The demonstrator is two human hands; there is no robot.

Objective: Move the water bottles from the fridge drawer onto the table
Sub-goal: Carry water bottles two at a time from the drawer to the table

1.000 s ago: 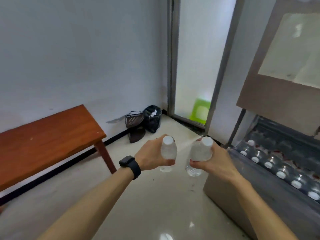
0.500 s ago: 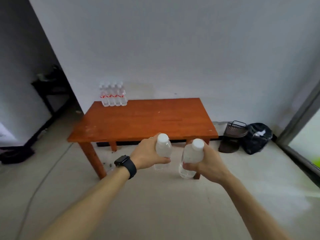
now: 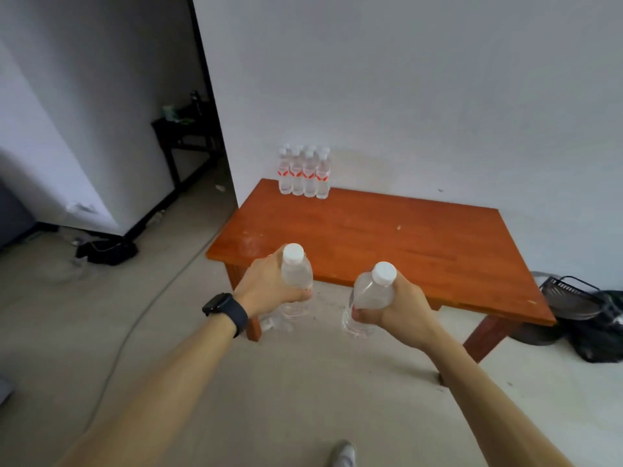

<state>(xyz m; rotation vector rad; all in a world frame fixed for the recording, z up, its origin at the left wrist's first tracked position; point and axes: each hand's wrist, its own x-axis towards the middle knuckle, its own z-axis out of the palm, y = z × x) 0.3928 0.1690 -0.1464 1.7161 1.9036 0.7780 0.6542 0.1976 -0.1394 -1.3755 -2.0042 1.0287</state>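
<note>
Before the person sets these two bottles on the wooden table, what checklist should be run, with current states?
1. Left hand grips a clear white-capped plastic bottle: ok.
2. Right hand grips the second clear white-capped bottle: ok.
3. Both white caps on: ok.
4. Orange-brown wooden table has bare top in front of the group of red-labelled bottles: ok.
5. Held bottles above the tabletop: not ok, both short of its near edge.

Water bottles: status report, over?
Left hand grips left bottle, right hand grips right bottle. Both short of the table. Bottle group at its far corner. Nothing in the way.
</note>
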